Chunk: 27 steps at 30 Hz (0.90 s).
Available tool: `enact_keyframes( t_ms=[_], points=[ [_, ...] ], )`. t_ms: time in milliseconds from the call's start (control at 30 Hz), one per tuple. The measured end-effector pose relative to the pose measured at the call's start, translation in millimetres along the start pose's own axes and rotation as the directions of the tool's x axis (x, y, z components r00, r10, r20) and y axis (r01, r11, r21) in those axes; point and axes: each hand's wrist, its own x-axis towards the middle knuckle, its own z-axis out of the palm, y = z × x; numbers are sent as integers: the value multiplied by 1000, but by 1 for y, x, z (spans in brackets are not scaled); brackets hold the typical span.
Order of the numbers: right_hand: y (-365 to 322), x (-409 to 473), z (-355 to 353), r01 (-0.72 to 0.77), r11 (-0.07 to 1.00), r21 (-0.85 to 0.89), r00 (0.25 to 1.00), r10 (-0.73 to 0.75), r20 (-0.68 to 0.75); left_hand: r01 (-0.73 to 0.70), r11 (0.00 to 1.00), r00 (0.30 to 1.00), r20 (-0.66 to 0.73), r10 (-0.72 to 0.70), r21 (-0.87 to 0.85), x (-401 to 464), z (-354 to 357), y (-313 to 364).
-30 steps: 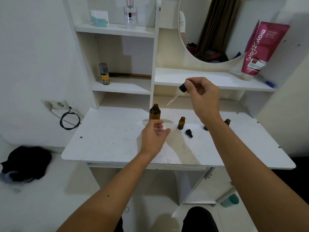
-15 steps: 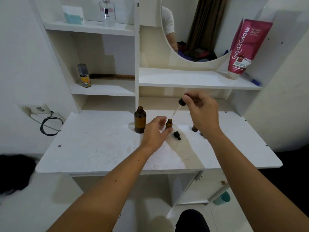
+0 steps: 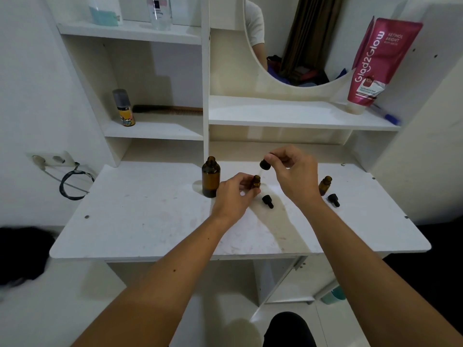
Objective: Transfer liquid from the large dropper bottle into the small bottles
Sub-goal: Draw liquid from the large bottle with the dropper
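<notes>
- Since a second ago left hand (image 3: pixel 234 196) has moved onto a small amber bottle (image 3: pixel 256 182), fingers curled round it on the white desk (image 3: pixel 140 221).
- Large dropper bottle (image 3: pixel 211 177) stands uncapped just left of it.
- Right hand (image 3: pixel 294 175) pinches the dropper (image 3: pixel 264 165), now lowered over that bottle's mouth.
- Two small bottles, two loose black caps (image 3: pixel 267 201).
- Pink tube (image 3: pixel 380 61) reads "Glad2Glow RETINOL BRIGHT".

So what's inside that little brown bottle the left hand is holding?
The dropper, pinched by the right hand, points its glass tip into the small bottle gripped by the left hand. The amber glass and fingers hide any liquid.
</notes>
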Motion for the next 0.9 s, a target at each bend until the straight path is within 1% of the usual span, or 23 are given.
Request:
enact_keyframes(
  t_ms=[133,400,533,667,800,900],
  points=[
    [-1,3,2,-60,998,7,997,60,48,3,1000,1000,3,-3,10,0,0,0],
    [-2,2,7,-42,998,-47,999,43,26,11,1000,1000,15,-11,15,0,0,0],
    [-7,0,4,-8,1000,-19,999,9,33,21,1000,999,33,-21,10,-1,-1,-1],
    [-23,1,-7,36,998,53,999,-35,-33,39,998,998,47,-37,-58,-13,-11,0],
    [-48,8,-13,125,989,75,988,-116,-105,47,989,999,11,-46,-140,-34,-32,-2],
    [-68,10,-4,156,980,120,984,-143,-108,69,982,997,-18,-73,-174,-46,-58,-7]
  ],
)
